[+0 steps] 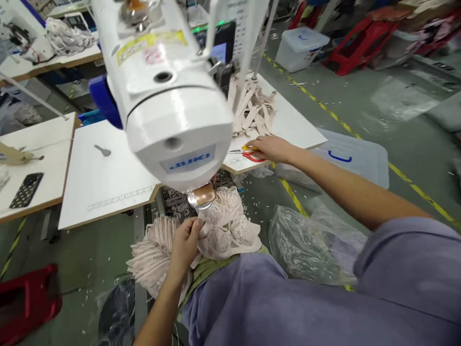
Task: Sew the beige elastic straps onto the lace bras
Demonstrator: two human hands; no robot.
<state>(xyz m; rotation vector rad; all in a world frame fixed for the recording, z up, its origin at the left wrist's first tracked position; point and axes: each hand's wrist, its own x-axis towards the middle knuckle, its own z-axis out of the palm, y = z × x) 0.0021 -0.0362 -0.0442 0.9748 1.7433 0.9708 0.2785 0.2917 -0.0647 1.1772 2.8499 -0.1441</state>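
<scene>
My left hand (pixel 185 242) pinches the edge of a beige lace bra (pixel 232 226) just below the head of a white sewing machine (pixel 180 125). The bra lies partly over my lap, and its upper edge reaches the machine's needle area, which the head mostly hides. To the right, my right hand (pixel 268 148) has its fingers closed on a pair of scissors (pixel 254 156) with red and yellow handles, lying on the white table. A thick bundle of beige pieces (pixel 158 250) hangs beside my left wrist.
Beige fabric strips (pixel 254 108) are heaped on the right table behind the scissors. A grey spoon-shaped tool (pixel 103 150) lies on the left table (pixel 82 187), with a phone (pixel 27 190) farther left. Plastic bags (pixel 309 245), a lidded bin (pixel 360 154) and red stools (pixel 30 302) stand around.
</scene>
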